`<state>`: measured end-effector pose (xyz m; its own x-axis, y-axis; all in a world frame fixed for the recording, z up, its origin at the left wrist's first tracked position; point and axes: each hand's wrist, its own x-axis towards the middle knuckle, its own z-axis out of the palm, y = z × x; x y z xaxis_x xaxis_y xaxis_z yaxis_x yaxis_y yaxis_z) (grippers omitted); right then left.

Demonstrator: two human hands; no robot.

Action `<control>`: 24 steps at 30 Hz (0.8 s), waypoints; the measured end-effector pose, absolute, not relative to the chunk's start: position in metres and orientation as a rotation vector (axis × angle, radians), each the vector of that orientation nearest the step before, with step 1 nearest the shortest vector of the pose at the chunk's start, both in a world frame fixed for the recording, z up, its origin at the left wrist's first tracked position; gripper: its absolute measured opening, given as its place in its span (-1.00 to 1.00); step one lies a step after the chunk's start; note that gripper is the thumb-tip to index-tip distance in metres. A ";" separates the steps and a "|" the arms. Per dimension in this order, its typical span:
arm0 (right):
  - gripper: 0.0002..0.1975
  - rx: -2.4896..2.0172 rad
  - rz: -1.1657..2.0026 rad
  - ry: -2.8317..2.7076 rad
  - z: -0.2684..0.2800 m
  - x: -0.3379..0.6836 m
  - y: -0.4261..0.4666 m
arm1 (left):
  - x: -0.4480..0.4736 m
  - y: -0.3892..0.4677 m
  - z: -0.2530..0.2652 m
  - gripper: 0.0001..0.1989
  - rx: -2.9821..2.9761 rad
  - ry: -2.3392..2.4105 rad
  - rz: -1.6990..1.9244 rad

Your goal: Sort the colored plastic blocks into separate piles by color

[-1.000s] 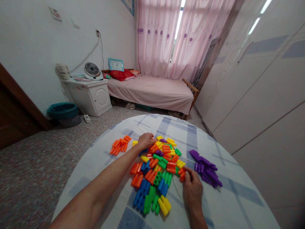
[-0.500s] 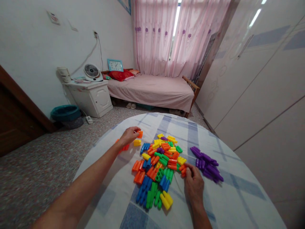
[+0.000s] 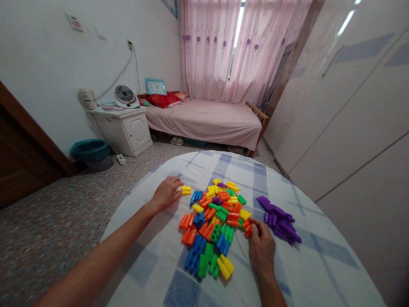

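My left hand (image 3: 166,192) is over the left side of the table with its fingers curled downward. Whatever lies under or in those fingers is hidden from view. Right beside its fingertips is a yellow plastic building block (image 3: 185,190). At the right edge of a mixed heap, my right hand (image 3: 262,242) has thumb and forefinger closed on an orange building block (image 3: 247,228). The heap holds several peg-shaped blocks, among them green blocks (image 3: 219,211), blue blocks (image 3: 194,252) and a yellow block (image 3: 225,266). Purple blocks (image 3: 281,221) form a separate pile to the right.
A blue-and-white checked cloth covers the round table (image 3: 322,251). Beyond it stand a bed (image 3: 207,119), a white cabinet (image 3: 140,132) with a fan (image 3: 125,94), and a teal bin (image 3: 90,150). A tall wardrobe (image 3: 348,119) runs along the right.
My left hand has moved left and toward me, and the orange block at its fingertips is out of sight. It now covers the orange blocks on the left. My right hand stays at the heap's edge.
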<state>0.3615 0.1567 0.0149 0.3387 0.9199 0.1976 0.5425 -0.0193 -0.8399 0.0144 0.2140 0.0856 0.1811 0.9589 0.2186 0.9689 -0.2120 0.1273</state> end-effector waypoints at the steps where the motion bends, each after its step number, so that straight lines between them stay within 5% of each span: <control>1: -0.62 -1.683 0.511 -1.327 0.015 0.362 0.156 | 0.020 0.218 0.085 -0.69 -2.452 -1.923 -0.364; 24: -0.64 -1.617 0.553 -1.307 0.014 0.360 0.156 | 0.086 0.303 0.080 -0.59 -2.441 -2.252 -0.454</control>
